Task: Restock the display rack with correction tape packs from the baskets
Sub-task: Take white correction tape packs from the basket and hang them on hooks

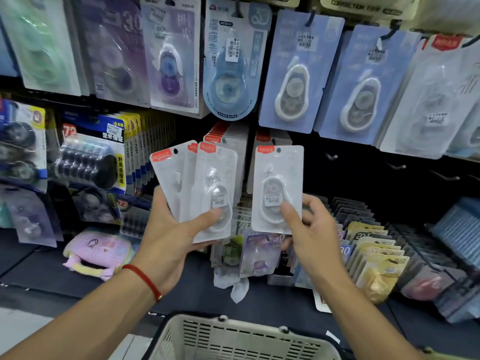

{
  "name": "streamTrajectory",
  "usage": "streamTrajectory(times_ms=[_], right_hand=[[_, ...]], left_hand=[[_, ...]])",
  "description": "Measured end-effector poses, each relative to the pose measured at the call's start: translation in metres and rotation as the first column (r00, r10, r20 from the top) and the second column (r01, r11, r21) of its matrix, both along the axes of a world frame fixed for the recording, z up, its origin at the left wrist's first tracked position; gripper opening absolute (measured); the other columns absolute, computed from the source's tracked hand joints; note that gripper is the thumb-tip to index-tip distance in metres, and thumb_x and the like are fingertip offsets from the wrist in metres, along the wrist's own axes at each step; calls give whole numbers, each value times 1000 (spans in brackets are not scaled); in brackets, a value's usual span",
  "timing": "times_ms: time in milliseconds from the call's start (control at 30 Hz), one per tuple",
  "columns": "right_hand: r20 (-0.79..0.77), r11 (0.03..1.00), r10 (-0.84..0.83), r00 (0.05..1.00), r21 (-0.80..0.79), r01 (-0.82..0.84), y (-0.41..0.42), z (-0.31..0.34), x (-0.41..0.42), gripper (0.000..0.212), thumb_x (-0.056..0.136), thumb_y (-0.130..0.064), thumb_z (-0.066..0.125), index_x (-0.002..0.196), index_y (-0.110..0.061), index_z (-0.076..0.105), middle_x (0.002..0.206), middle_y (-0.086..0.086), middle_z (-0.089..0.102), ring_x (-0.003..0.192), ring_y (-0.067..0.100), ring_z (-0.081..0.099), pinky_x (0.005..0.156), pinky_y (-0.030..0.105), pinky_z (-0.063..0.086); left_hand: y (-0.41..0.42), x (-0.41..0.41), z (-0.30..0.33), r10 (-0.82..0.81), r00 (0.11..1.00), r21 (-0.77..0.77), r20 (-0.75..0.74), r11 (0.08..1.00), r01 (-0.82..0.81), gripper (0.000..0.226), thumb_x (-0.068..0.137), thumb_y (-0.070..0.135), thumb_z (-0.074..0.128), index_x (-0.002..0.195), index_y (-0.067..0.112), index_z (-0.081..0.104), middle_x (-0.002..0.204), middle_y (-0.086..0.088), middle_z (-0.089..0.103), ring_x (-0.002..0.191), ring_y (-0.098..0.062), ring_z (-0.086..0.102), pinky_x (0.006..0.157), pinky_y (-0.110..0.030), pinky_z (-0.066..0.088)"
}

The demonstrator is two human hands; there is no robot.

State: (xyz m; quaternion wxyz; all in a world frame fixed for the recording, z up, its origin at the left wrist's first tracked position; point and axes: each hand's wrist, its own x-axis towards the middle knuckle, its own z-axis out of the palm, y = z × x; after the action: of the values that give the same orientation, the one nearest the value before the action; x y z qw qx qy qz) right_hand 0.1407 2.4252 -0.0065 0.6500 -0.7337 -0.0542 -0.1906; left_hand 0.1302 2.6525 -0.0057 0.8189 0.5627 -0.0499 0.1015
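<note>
- White blister packs [205, 188], fanned, sit gripped in the left hand [171, 229] above the basket [233, 336].
- Right hand [309, 229] pinches one pack [278, 188], upright, red tab uppermost, facing the rack [389, 178].

"30" on purple pack [114, 48], perhaps "72" on blue pack [93, 152]

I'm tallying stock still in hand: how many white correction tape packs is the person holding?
3, maybe more hidden: two fanned white red-tabbed blister packs in the left hand, one single pack pinched by the right hand.
</note>
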Motion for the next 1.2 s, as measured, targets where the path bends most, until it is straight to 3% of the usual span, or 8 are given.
streamTrajectory(times_ms=[300,467,533,633,800,933,1033,1200], right_hand=[[14,994,-58,998,92,56,12,5,1,29,97,-42,68,117,-20,66,95,-1,81,60,26,73,50,29,57],[-81,883,-256,963,-426,199,4,-8,6,54,95,-59,62,138,-29,52,133,-10,61,116,10,62,93,33,54],[-64,932,-95,993,-357,66,9,-10,1,37,92,-58,66,121,-35,64,119,-17,69,107,3,65,81,19,55],[-114,949,153,982,-261,-179,19,-17,-6,41,82,-65,69,111,-37,71,107,-20,75,102,2,70,84,26,59],[-97,984,150,984,-82,-158,21,-19,-6,49,71,-58,81,109,-28,70,102,-7,77,91,13,73,82,34,61],[-50,994,106,993,47,-104,19,-12,-8,40,88,-45,76,116,-26,56,104,-1,78,68,25,73,62,50,61],[-22,992,15,1000,125,-12,14,-10,-6,26,99,-30,72,114,-25,52,104,-1,77,54,25,68,53,35,59],[-11,986,-37,999,165,38,11,-9,-5,28,95,-29,75,113,-22,55,97,3,78,60,31,70,56,27,57]], left_hand=[[1,-4,1,46,999,52,22,998,-47,78,61,18,89,128,38,55,123,6,75,113,-21,74,85,-64,62],[-5,-3,-1,3,1000,38,16,999,-3,78,64,15,88,131,34,53,124,4,75,114,-21,74,85,-59,63],[-7,-3,-3,-54,998,33,9,998,54,79,67,12,88,134,32,52,127,2,74,117,-23,73,85,-57,64],[-11,-3,-7,-127,992,48,15,991,127,81,70,12,88,138,32,49,131,-1,73,119,-26,72,88,-54,64],[-13,-1,-8,-229,973,-46,-4,972,229,65,85,19,79,140,36,48,136,-1,71,117,-31,73,83,-58,63],[-9,0,-7,-204,979,-51,27,977,205,53,96,19,69,141,37,49,138,2,69,118,-31,73,83,-55,64],[-5,2,-8,-86,996,-19,18,996,87,51,93,19,72,137,35,51,134,6,71,116,-26,74,79,-53,65],[-3,2,-8,-38,999,6,33,999,37,55,89,23,75,137,34,52,131,7,72,113,-24,75,77,-53,65]])
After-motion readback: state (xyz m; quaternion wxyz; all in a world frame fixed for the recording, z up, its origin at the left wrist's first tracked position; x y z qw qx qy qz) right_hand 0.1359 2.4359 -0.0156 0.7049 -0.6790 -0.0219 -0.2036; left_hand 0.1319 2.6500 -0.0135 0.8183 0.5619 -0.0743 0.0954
